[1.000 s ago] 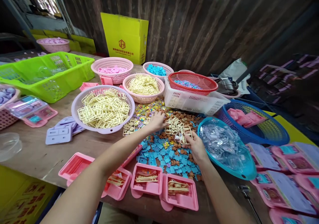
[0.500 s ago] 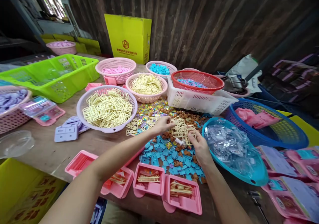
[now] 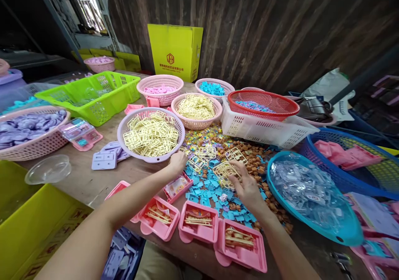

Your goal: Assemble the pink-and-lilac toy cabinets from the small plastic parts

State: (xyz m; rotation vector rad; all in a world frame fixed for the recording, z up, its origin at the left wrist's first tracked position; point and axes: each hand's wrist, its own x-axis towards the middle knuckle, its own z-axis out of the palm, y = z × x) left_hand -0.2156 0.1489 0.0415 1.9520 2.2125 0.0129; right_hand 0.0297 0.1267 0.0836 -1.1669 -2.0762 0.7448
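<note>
Cream plastic openwork frame (image 3: pixel 222 174), flat and thin-barred, at mid-table on a loose spread of light-blue plastic pieces (image 3: pixel 204 186). The right hand (image 3: pixel 248 188) meets its right side, thumb and forefinger parted and curved; whether they pinch the bars or merely touch them cannot be told. The left hand (image 3: pixel 178 162), fingers curled inward, is just beside the round lavender plastic basket (image 3: pixel 146 159) heaped with similar frames; whether it holds anything is hidden. Brown moulded plastic pieces (image 3: pixel 254 163) lie beyond the right fingers, and an oval teal plastic basket (image 3: pixel 349 230) of clear parts stands to the right. Nearer the body, small pink plastic trays (image 3: pixel 204 232) line the table edge. If the grip is light, the frame could slip; its gaps could catch neighbouring pieces and drag them along, and a low forearm could nudge a tray off the edge
</note>
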